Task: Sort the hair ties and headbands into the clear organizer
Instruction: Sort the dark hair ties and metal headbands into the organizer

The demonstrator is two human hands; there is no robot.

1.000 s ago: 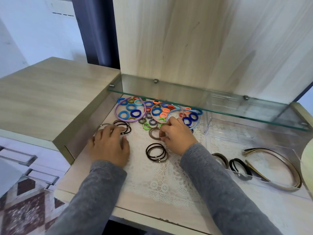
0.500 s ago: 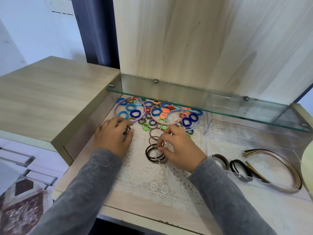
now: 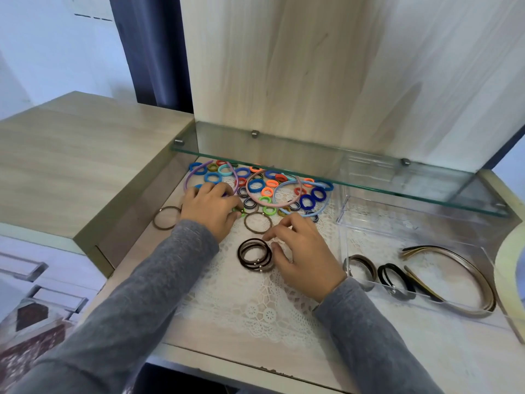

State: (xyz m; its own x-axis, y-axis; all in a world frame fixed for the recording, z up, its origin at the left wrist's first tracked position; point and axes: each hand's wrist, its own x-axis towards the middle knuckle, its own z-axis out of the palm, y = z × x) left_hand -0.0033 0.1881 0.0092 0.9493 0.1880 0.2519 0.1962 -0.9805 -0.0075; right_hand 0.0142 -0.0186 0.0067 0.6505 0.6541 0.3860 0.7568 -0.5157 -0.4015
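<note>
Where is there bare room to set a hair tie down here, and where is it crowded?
Free: the front of the lace mat, between left sleeve and right sleeve; also the back compartment of the clear organizer. Crowded: the coloured ties under the glass shelf.

Hair ties (image 3: 257, 191) on lace mat (image 3: 250, 302), left of organizer (image 3: 349, 231) — headbands (image 3: 460, 277) inside.

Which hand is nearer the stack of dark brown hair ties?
Right. The right hand sits just right of the stack of dark brown hair ties, fingertips at its rim; the left hand is farther back and left, at the coloured pile.
</note>
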